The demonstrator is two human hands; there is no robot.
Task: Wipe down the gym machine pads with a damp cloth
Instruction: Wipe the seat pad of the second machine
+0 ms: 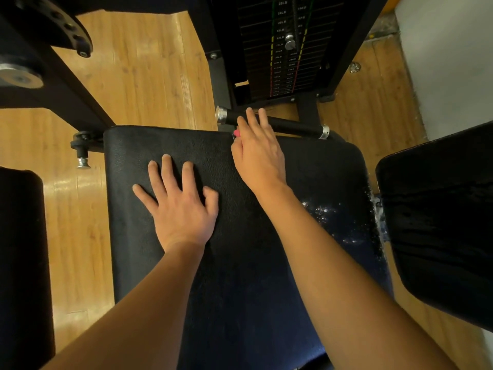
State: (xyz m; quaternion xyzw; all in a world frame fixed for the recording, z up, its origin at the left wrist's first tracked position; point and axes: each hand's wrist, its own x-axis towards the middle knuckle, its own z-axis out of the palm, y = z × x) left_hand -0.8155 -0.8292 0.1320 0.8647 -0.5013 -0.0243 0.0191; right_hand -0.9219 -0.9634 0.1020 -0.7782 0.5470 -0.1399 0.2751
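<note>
Two grips are being rested on the black seat pad: the left grip is being pressed flat, spread wide, while the right grip is being held at the far edge over a pink scrap; whether that is being pinched cannot be told.

Dim, warm light; glare streaks the wooden floor, dark pads lose detail, wide-angle edges bend.

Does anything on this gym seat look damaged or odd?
Yes: white flecks speckle the right side of the black seat pad, continuing along its right edge. They look like scuffed covering or residue; I cannot tell which.
</note>
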